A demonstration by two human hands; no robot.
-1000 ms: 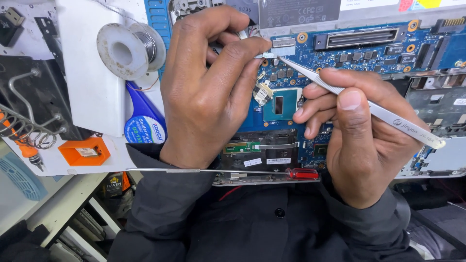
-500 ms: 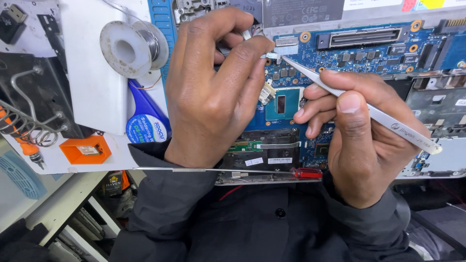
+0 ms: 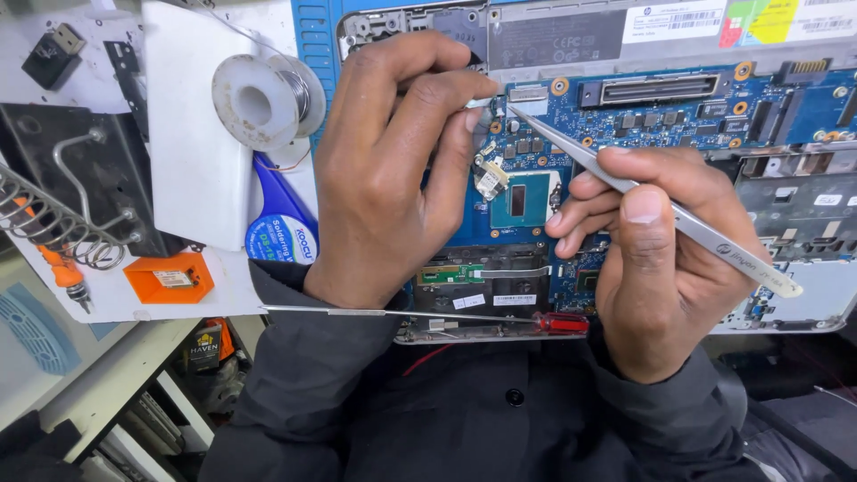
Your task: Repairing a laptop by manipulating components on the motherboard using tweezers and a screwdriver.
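The opened laptop [image 3: 803,295] lies flat on the counter [image 3: 107,295], its blue circuit board [image 3: 678,112] exposed for access. The left hand [image 3: 388,178] pinches a small part at the board's upper edge, steadying it. The right hand [image 3: 656,268] grips steel tweezers [image 3: 616,178] pen-fashion, tips angled toward that pinch.

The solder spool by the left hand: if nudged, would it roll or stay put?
The solder spool lies flat on one flange, so it would probably slide, not roll. Its loose wire tail looks thin and likely floppy. Little wire seems wound on, so it may be light.
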